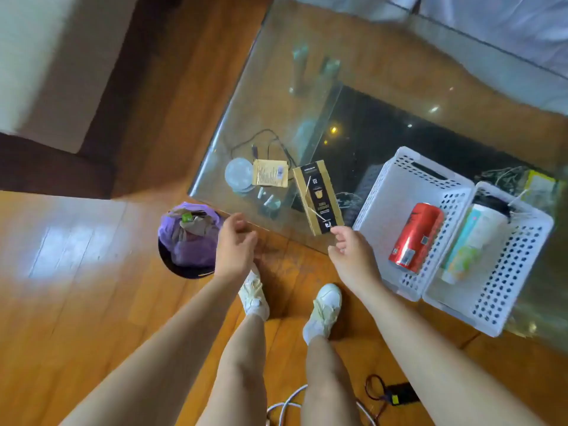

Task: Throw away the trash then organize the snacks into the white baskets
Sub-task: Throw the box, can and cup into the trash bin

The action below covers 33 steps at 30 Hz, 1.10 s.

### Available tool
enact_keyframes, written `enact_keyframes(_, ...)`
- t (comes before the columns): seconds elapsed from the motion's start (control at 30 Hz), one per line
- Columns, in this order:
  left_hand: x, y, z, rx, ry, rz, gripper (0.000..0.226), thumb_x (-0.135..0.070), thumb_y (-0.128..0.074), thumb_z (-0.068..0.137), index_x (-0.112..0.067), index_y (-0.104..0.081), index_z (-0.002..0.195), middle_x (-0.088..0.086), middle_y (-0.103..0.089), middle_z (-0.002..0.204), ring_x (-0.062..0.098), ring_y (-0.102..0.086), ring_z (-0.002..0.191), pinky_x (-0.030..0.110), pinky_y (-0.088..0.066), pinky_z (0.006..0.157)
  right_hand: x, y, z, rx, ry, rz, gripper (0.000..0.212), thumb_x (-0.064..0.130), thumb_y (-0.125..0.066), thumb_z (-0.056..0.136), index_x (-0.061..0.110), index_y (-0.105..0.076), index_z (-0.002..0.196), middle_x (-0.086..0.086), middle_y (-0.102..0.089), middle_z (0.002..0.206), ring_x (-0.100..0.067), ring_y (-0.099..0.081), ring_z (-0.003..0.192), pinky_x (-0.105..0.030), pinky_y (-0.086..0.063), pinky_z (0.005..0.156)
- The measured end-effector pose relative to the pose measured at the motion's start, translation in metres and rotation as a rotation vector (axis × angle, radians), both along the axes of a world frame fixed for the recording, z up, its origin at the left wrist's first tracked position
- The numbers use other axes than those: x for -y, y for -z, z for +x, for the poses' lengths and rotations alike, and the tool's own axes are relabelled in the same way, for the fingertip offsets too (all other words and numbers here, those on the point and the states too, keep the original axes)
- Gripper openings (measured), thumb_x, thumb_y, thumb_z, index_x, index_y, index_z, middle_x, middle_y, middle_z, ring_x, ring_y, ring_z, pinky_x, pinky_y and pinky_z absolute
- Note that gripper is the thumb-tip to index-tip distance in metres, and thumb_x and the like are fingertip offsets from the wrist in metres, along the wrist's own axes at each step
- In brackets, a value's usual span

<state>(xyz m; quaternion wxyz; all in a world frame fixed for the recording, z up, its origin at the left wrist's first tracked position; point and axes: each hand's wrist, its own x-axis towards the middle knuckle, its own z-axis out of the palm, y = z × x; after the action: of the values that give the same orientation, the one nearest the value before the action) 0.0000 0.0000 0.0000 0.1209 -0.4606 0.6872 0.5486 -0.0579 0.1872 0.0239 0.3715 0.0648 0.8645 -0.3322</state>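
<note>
A gold and black box [318, 196] lies on the glass table [276, 87] near its front edge. The loosely curled fingers of my right hand [353, 253] reach its near end without closing round it. My left hand [235, 247] hangs relaxed and holds nothing, beside a bin lined with a purple bag [187, 241] that has trash in it. Two white baskets stand side by side on the table at right. The left basket [399, 186] holds a red can [416, 238]. The right basket [522, 272] holds a pale tube with a black cap [473, 241].
A tan packet [270, 173], a round clear lid [238, 175] and a black cable lie on the table's left corner. A yellow pack [541, 182] sits behind the baskets. On the wooden floor are my feet, a white cord and a black device [402, 393].
</note>
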Motion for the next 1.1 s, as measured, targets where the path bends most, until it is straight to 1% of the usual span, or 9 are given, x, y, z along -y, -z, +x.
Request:
enact_keyframes(0.03, 0.008, 0.009, -0.012, -0.015, 0.052, -0.135, 0.048, -0.006, -0.052, 0.089, -0.012, -0.04, 0.136, 0.008, -0.047, 0.131, 0.012, -0.053, 0.098, 0.013, -0.041, 0.075, 0.007, 0.01, -0.005, -0.055, -0.012, 0.02, 0.04, 0.011, -0.054, 0.091, 0.017, -0.046, 0.13, -0.005, -0.049, 0.131, -0.017, -0.052, 0.116, -0.023, -0.049, 0.088)
enact_keyframes(0.07, 0.014, 0.016, -0.021, -0.018, 0.138, -0.262, 0.052, -0.009, -0.051, 0.089, -0.014, -0.036, 0.139, 0.007, -0.042, 0.137, 0.016, -0.051, 0.109, 0.017, -0.038, 0.082, 0.013, 0.016, -0.011, -0.102, -0.012, 0.038, 0.046, 0.008, -0.056, 0.09, 0.016, -0.042, 0.133, -0.007, -0.044, 0.136, -0.02, -0.05, 0.12, -0.029, -0.048, 0.092)
enact_keyframes(0.17, 0.036, 0.038, -0.055, -0.067, 0.396, -0.435, 0.058, -0.011, -0.05, 0.089, -0.016, -0.028, 0.143, 0.007, -0.03, 0.147, 0.025, -0.038, 0.129, 0.035, -0.038, 0.096, 0.033, 0.036, -0.024, -0.172, -0.019, 0.078, 0.06, 0.006, -0.058, 0.088, 0.014, -0.03, 0.14, -0.01, -0.031, 0.145, -0.023, -0.041, 0.13, -0.036, -0.047, 0.101)
enact_keyframes(0.3, 0.049, 0.06, -0.09, -0.044, 0.73, -0.589, 0.059, -0.014, -0.051, 0.091, -0.02, -0.026, 0.144, 0.004, -0.024, 0.152, 0.029, -0.032, 0.133, 0.045, -0.038, 0.102, 0.044, 0.063, -0.036, -0.183, -0.053, 0.193, 0.075, 0.012, -0.061, 0.087, 0.012, -0.017, 0.146, -0.015, -0.019, 0.152, -0.028, -0.025, 0.14, -0.044, -0.038, 0.109)
enact_keyframes(0.43, 0.048, 0.079, -0.118, -0.008, 0.964, -0.652, 0.055, -0.021, -0.047, 0.095, -0.023, -0.025, 0.145, 0.002, -0.02, 0.155, 0.028, -0.025, 0.138, 0.046, -0.033, 0.104, 0.045, 0.079, -0.044, -0.173, -0.034, 0.242, 0.082, 0.014, -0.064, 0.085, 0.01, -0.011, 0.147, -0.016, -0.024, 0.149, -0.028, -0.026, 0.137, -0.046, -0.033, 0.111)
enact_keyframes(0.67, 0.036, 0.094, -0.129, 0.06, 1.074, -0.779, 0.061, -0.031, -0.051, 0.092, -0.019, -0.024, 0.145, 0.002, -0.017, 0.156, 0.023, -0.019, 0.141, 0.041, -0.03, 0.104, 0.044, 0.089, -0.043, -0.111, 0.064, 0.239, 0.084, 0.018, -0.065, 0.084, 0.013, -0.01, 0.147, -0.016, -0.03, 0.145, -0.029, -0.033, 0.133, -0.049, -0.034, 0.109)
enact_keyframes(0.77, 0.036, 0.096, -0.129, 0.079, 1.063, -0.801, 0.061, -0.032, -0.054, 0.09, -0.018, -0.027, 0.143, 0.005, -0.023, 0.151, 0.025, -0.025, 0.136, 0.039, -0.03, 0.103, 0.043, 0.09, -0.043, -0.125, 0.073, 0.239, 0.084, 0.019, -0.067, 0.083, 0.013, -0.013, 0.147, -0.014, -0.033, 0.143, -0.029, -0.039, 0.129, -0.045, -0.039, 0.105)
enact_keyframes(0.93, 0.037, 0.097, -0.129, 0.123, 1.011, -0.855, 0.05, -0.027, -0.059, 0.089, -0.012, -0.038, 0.131, 0.01, -0.042, 0.131, 0.029, -0.04, 0.118, 0.037, -0.034, 0.094, 0.044, 0.09, -0.043, -0.151, 0.06, 0.27, 0.08, 0.022, -0.068, 0.083, 0.015, -0.017, 0.145, -0.01, -0.04, 0.14, -0.027, -0.047, 0.124, -0.041, -0.048, 0.092)
enact_keyframes(1.1, 0.036, 0.103, -0.122, 0.177, 0.901, -0.838, 0.025, -0.017, -0.057, 0.09, -0.01, -0.047, 0.112, 0.01, -0.057, 0.115, 0.029, -0.049, 0.108, 0.033, -0.029, 0.079, 0.045, 0.087, -0.044, -0.168, 0.024, 0.364, 0.081, 0.03, -0.072, 0.078, 0.019, -0.022, 0.141, -0.009, -0.047, 0.132, -0.029, -0.055, 0.113, -0.041, -0.052, 0.081)
